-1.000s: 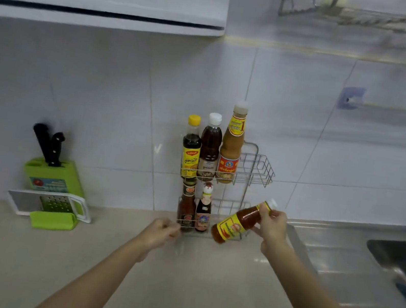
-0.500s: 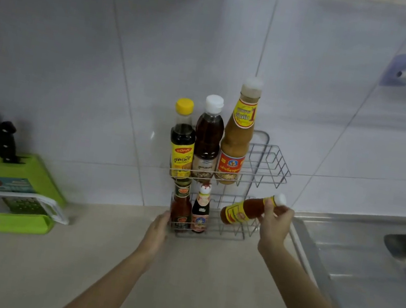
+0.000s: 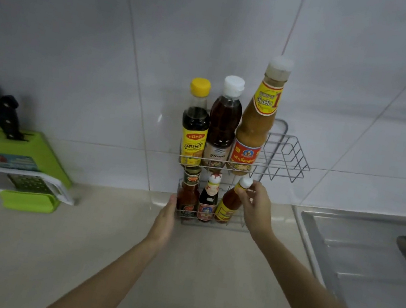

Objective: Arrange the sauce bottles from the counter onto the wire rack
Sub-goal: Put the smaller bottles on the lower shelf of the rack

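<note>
**Inspector A:** Wire rack point(image 3: 287, 154), two tiers, stands on the surface point(image 3: 98, 257) against the tiled wall. State of the upper tier?

**Inspector B:** Three bottles upright at its left: a yellow-capped dark bottle point(image 3: 195, 125), a white-capped brown bottle point(image 3: 223, 127), and a tall tan sauce bottle point(image 3: 257, 120). The right part of that tier holds nothing visible.

**Inspector A:** Lower tier?

**Inspector B:** A red sauce bottle point(image 3: 188, 194) at left, a small dark bottle point(image 3: 208, 200) beside it, and an orange chili bottle point(image 3: 228, 206) third in line, tilted with its white cap leaning to the right. Its base sits inside the lower basket.

**Inspector A:** Right hand point(image 3: 255, 205)?

**Inspector B:** Its grip is pinched on the chili bottle's neck, just under the cap. The bottle body hangs below and to the left of the fingers.

**Inspector A:** Left hand point(image 3: 167, 217)?

**Inspector B:** Flat, fingers extended together, laid against the left edge of the lower tier. It holds nothing; whether it presses the wire or merely touches it, I cannot tell.

**Inspector A:** Surroundings?

**Inspector B:** Green knife block point(image 3: 24, 153) with a grater point(image 3: 19, 182) in front, well left of the rack; steel sink point(image 3: 367, 256) to the right.
</note>
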A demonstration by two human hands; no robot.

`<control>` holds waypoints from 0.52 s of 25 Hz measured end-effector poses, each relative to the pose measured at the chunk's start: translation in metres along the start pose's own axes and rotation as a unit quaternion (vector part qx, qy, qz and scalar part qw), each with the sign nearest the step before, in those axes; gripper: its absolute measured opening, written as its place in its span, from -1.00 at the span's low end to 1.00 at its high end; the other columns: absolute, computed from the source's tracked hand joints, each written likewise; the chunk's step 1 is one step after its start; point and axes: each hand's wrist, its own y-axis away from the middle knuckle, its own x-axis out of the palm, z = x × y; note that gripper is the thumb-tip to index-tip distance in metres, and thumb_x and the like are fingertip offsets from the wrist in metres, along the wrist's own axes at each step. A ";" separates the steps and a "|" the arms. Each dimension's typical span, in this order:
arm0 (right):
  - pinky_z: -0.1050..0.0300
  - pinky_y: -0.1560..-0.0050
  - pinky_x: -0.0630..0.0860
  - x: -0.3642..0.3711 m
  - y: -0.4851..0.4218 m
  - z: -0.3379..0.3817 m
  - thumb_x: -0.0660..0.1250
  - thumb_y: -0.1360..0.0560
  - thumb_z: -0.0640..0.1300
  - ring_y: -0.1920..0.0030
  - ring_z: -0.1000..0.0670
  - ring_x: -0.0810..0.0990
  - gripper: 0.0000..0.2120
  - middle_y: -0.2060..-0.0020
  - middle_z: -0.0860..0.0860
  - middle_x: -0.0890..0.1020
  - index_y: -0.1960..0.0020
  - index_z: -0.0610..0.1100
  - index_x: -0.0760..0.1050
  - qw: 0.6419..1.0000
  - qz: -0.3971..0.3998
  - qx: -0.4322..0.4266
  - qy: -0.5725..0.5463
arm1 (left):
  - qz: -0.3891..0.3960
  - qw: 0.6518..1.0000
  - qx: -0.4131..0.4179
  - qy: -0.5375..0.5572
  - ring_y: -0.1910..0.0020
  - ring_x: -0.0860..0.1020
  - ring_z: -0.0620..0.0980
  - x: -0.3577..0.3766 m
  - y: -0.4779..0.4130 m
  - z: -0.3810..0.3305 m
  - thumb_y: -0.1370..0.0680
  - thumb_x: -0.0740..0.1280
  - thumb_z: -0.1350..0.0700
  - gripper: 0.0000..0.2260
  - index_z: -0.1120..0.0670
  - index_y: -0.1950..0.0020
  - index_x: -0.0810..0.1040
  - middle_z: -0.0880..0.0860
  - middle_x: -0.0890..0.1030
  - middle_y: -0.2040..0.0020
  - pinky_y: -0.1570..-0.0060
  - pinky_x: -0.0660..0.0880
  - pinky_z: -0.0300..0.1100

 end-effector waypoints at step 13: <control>-0.08 -0.33 0.43 -0.007 0.005 -0.004 0.42 -0.46 -0.05 -0.31 -0.09 0.47 -0.44 -0.30 -0.11 0.51 -0.37 -0.22 0.33 0.987 0.141 0.071 0.008 | -0.045 0.997 -0.064 0.010 -0.49 0.29 0.10 -0.020 -0.014 -0.002 -0.65 -0.03 -0.17 -0.42 0.15 -0.57 0.10 0.11 0.21 -0.57 -0.52 0.18 0.05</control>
